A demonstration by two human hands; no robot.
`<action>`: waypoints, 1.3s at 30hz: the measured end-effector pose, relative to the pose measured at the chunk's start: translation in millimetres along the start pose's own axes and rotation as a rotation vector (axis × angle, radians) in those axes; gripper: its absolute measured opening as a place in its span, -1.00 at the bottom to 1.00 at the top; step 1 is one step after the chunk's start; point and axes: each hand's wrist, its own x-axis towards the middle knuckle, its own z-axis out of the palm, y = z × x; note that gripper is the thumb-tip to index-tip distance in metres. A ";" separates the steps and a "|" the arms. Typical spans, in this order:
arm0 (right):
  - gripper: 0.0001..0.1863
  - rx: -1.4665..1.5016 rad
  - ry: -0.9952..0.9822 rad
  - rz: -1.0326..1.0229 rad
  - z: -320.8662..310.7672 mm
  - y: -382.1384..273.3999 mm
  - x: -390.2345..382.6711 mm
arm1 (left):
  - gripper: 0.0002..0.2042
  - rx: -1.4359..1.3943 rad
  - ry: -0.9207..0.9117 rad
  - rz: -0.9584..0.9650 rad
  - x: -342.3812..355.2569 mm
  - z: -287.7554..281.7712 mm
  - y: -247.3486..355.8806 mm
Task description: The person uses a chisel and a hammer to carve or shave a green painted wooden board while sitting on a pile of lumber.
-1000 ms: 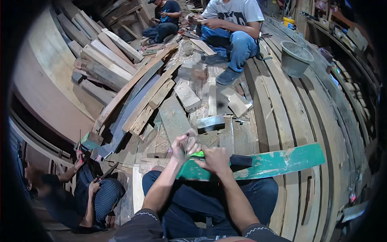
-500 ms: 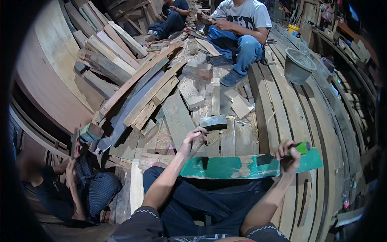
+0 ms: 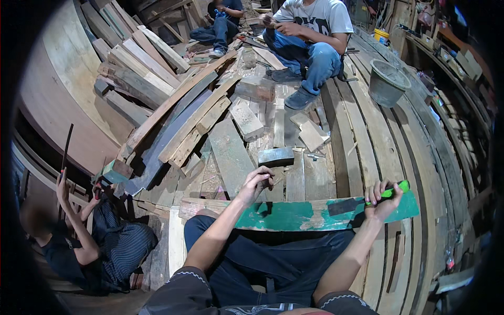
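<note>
A wooden board [image 3: 286,215] with worn, flaking green paint lies crosswise over my lap and legs. My right hand [image 3: 382,199] is closed round the bright green handle of a scraper [image 3: 344,206]. Its flat dark blade points left across the painted face, near the board's right part. My left hand [image 3: 256,184] hovers over the board's far edge left of the middle, its fingers loosely bent and apart, with nothing visible in them. Just beyond those fingers rests a grey rectangular block [image 3: 276,156].
Offcuts [image 3: 247,119] and sawdust cover the floor ahead. Long planks [image 3: 178,110] are stacked at the left. A grey bucket [image 3: 388,83] stands at the far right on wooden slats. One person [image 3: 310,52] sits ahead, another [image 3: 115,236] at the left holding a thin dark strip, a third farther back.
The scraper has turned flatter, its blade slightly left, and my right-hand grip has shifted. My left fingers have straightened a little. The person at the left has raised a thin dark strip.
</note>
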 end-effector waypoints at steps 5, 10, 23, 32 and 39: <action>-0.50 -0.054 0.295 -0.007 21.3 8.2 -0.3 | -0.77 0.253 0.071 0.036 5.4 -9.8 4.2; -0.45 -0.078 0.265 -0.080 9.7 0.8 10.0 | -0.79 0.114 0.116 -0.004 6.3 -10.2 9.6; -0.44 -0.104 0.356 -0.110 15.6 3.2 5.4 | -0.84 0.147 0.014 -0.022 1.5 2.8 8.9; -0.45 -0.093 0.218 -0.062 27.9 34.0 4.9 | -0.85 0.184 0.048 -0.042 -1.3 5.1 7.4; -0.45 -0.036 0.130 0.033 38.9 64.6 -0.9 | -0.83 0.211 0.024 -0.039 3.8 11.7 4.6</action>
